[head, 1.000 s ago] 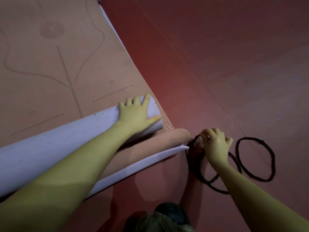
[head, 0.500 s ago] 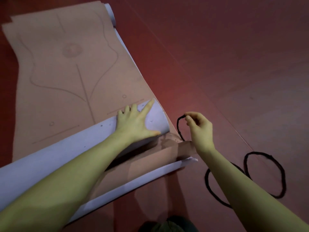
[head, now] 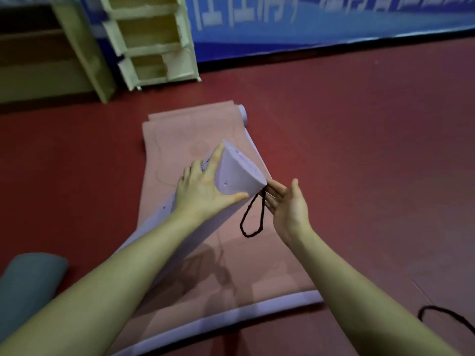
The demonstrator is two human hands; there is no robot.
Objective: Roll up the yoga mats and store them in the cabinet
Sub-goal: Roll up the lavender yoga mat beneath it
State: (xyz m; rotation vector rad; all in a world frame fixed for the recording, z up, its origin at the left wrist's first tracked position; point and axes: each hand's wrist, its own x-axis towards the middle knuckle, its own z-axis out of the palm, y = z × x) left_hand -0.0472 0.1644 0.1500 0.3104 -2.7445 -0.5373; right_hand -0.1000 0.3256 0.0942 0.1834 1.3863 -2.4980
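the rolled end of the pink mat, lavender on its outer face, is lifted off the floor and points up and to the right, its long axis running from low left near the left forearm to the raised tip just in front of the right hand. the left hand holds this roll from the left side, fingers spread along it and thumb pressed under its lower edge. the right hand sits just right of the tip, palm up, fingers straight and close together; a black loop cord hangs from them, right at the roll's tip, though exactly how they hold it i cannot tell. the rest of the mat lies flat on the floor, stretching away toward the cabinet at the far edge of the floor. so the coming move likely turns on this: the loop is already at the roll's open end, and the right hand is the nearer one to slide it leftward along the roll's axis. a second black cord lies on the floor near the right forearm, and a grey-green rolled mat lies at the left.
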